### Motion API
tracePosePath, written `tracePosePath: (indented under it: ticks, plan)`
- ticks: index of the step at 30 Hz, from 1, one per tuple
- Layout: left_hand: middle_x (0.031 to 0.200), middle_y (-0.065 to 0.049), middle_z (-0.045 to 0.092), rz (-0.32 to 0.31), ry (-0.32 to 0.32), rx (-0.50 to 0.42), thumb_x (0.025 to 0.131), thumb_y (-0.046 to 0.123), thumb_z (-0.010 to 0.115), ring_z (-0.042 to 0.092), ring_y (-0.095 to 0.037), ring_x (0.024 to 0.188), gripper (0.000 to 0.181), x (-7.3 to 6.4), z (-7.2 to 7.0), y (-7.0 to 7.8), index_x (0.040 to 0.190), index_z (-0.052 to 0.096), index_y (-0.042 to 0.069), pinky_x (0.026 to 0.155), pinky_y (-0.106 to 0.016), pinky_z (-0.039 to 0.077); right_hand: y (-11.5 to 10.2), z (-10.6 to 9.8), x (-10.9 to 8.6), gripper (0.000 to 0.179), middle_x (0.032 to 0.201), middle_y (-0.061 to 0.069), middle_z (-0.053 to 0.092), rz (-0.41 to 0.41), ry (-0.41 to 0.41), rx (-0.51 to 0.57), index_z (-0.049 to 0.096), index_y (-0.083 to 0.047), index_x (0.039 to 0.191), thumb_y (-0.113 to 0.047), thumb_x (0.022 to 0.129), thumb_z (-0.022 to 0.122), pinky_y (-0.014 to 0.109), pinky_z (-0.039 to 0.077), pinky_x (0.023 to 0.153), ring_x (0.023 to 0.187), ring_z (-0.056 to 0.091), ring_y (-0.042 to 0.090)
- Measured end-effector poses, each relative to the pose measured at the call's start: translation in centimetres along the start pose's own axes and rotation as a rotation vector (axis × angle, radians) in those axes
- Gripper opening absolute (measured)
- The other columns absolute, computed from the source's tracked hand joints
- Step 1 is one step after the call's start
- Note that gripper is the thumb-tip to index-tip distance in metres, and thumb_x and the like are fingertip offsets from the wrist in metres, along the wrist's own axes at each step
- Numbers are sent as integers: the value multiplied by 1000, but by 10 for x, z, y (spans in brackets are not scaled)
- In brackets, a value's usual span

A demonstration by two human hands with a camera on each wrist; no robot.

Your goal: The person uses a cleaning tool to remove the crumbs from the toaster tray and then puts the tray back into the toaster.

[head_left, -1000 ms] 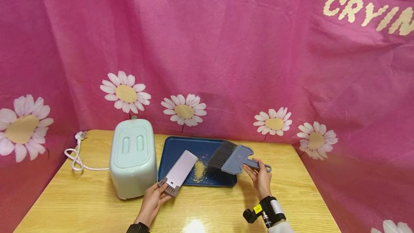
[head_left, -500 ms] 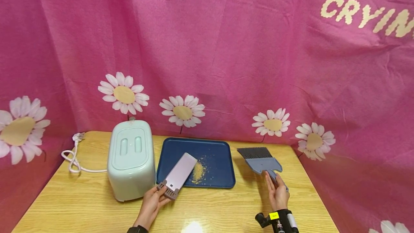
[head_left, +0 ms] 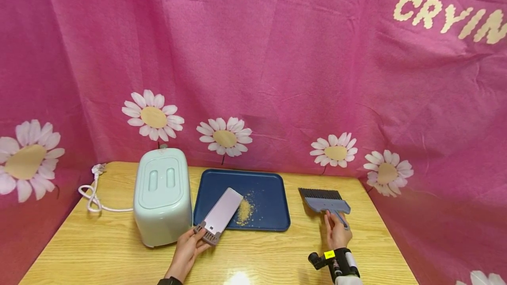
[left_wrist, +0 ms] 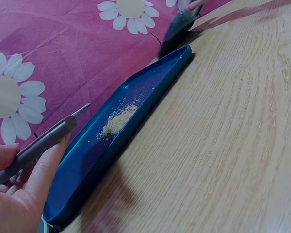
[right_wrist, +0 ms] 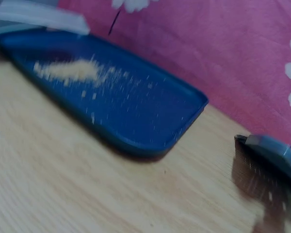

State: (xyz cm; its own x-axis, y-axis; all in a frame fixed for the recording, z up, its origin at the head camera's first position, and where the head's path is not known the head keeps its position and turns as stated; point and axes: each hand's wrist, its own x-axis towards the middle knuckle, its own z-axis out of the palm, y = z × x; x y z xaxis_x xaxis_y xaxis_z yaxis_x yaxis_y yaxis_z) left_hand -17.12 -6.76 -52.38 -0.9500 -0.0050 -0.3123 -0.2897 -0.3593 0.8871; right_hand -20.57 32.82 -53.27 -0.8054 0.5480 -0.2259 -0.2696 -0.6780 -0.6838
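Note:
In the head view my left hand [head_left: 187,250] holds the grey slotted end of a crumb tray [head_left: 224,211], a flat, pale metal plate. The plate's far end reaches over a navy blue tray [head_left: 263,188]. Yellowish crumbs [head_left: 244,211] lie piled beside the plate, with fine bits scattered rightward. To the right of the blue tray, my right hand [head_left: 338,235] grips the handle of a blue-grey hand brush [head_left: 330,206], its dark bristles pointing away from me. Thumb and fingers pinch the crumb tray [left_wrist: 36,150] in the left wrist view. The right wrist view shows the brush [right_wrist: 269,153] blurred, apart from the tray.
Left of the blue tray stands a mint-green toaster [head_left: 163,197] with its lid on. Its white cord [head_left: 92,195] is looped at the back left. Behind the wooden table [head_left: 277,258] hangs a pink cloth [head_left: 277,78] printed with daisies.
The brush, which was over the blue tray beside the crumbs, has moved right and off it, then lower toward me. My left hand and the crumb tray have stayed nearly still.

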Motion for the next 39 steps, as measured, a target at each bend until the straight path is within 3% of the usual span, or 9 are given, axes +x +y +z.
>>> tracePosePath:
  ticks: [4,6,9,11,13,18,21,25,39]
  plan:
    - [125,-42,47,-7,7,6,100,1,42,63,-23,92,47,-1,0,1,134,24,-27,80,-38,56,5,-3,15,44,71,1,68,-216,83,-434,47,6,124,5,83,64,17,55,65,64,68,8]
    - [125,-42,47,-8,9,5,100,1,42,63,-24,93,47,0,0,1,134,24,-27,80,-39,56,3,1,14,30,72,13,69,-364,125,-762,56,11,105,-2,81,68,28,57,65,67,69,19]
    - [122,-41,49,-7,2,8,100,0,42,63,-24,92,47,0,0,0,133,24,-28,79,-38,56,-3,6,6,33,89,31,66,-505,180,-1229,62,14,102,-11,81,68,47,53,74,81,65,43]
    - [120,-41,51,-4,-3,6,100,0,42,63,-24,91,47,0,0,-1,133,23,-29,79,-38,56,-6,7,1,36,102,37,61,-517,167,-1449,61,14,106,-14,83,65,59,46,78,92,56,54]
    - [118,-40,53,-3,-4,4,100,-1,42,63,-23,90,47,0,0,-1,133,23,-29,78,-37,56,-5,6,-1,37,102,38,60,-464,101,-1568,59,15,108,-14,86,62,61,47,77,92,55,56]
    - [120,-43,50,9,-3,4,100,-1,42,63,-26,93,47,0,0,1,133,23,-29,79,-38,56,0,2,-4,30,81,36,60,-388,-40,-1723,56,18,88,-11,85,61,57,48,69,81,58,53]
    - [121,-42,49,15,-5,11,100,-1,42,62,-26,95,47,0,0,2,132,23,-29,80,-39,56,3,0,-3,27,77,33,59,-338,-38,-1782,55,13,78,-12,85,61,57,49,64,79,59,51]
    - [116,-36,55,9,3,23,100,0,41,63,-22,92,46,1,1,3,132,24,-29,78,-36,56,8,-3,-1,26,85,34,54,-294,-9,-1856,56,14,82,-12,85,59,58,49,64,84,57,52]
    - [117,-35,55,14,10,19,101,1,42,63,-20,90,47,0,-2,4,133,24,-28,77,-35,57,22,-16,-1,28,83,33,47,-406,-43,-1937,55,18,76,-7,86,52,57,49,60,83,53,50]
